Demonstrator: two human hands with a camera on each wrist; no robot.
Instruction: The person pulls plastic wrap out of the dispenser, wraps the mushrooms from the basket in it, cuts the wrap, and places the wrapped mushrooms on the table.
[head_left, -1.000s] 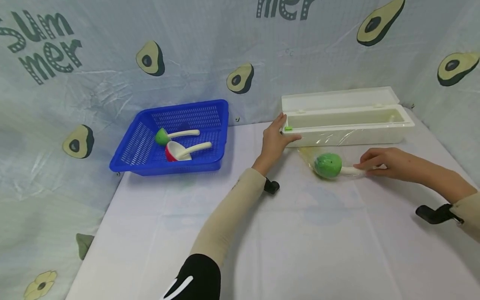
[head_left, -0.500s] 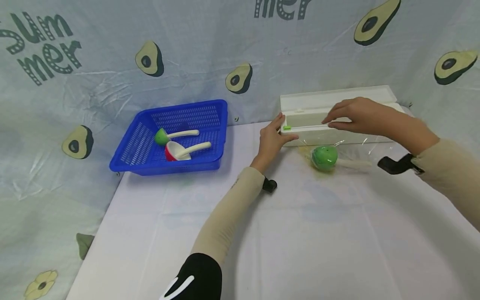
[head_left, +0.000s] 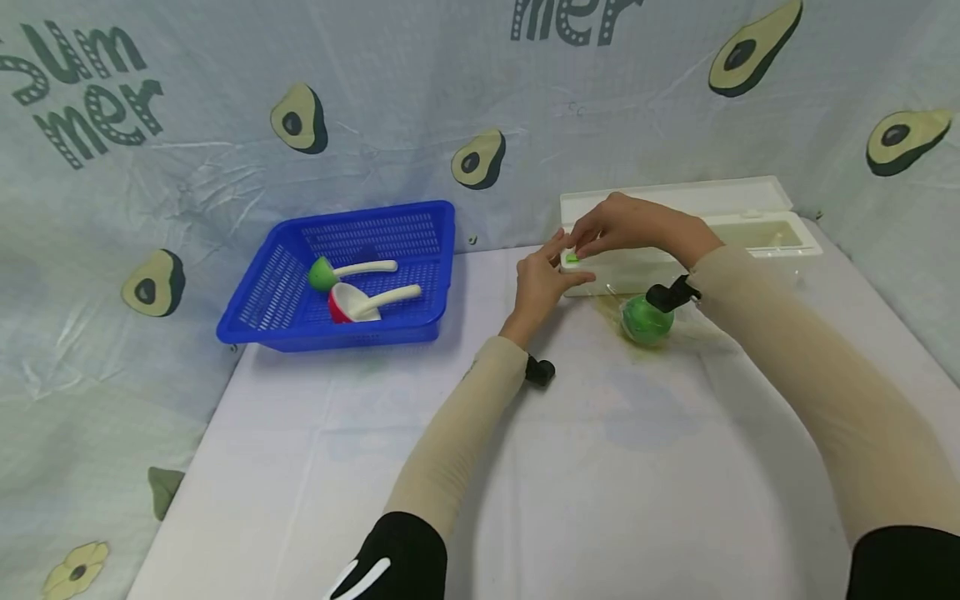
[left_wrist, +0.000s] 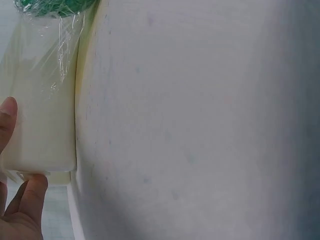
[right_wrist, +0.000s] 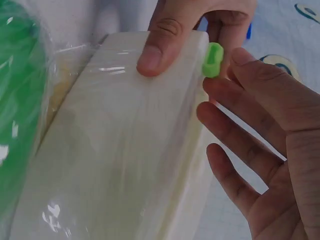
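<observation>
A long white cling film box (head_left: 622, 279) lies at the back right with its lid (head_left: 675, 196) up. My left hand (head_left: 538, 283) grips its left end, thumb on the front face, fingers round the end. My right hand (head_left: 633, 225) is at the same end, beside the green slide cutter (right_wrist: 213, 60); its thumb and fingertips are close around the cutter, and contact is hard to tell. Clear film (right_wrist: 115, 65) hangs over the box front. In front of it lies a green ladle (head_left: 645, 321) under film, its handle mostly hidden behind my right arm.
A blue plastic basket (head_left: 337, 335) stands at the back left. It holds a green ladle (head_left: 324, 273) and a red ladle (head_left: 341, 304), both with white handles. A white cloth covers the table (head_left: 600, 500). A printed curtain (head_left: 390, 100) hangs behind.
My right hand has left the green ladle's handle and moved up and left across the box to the green cutter. My left hand stays on the box end.
</observation>
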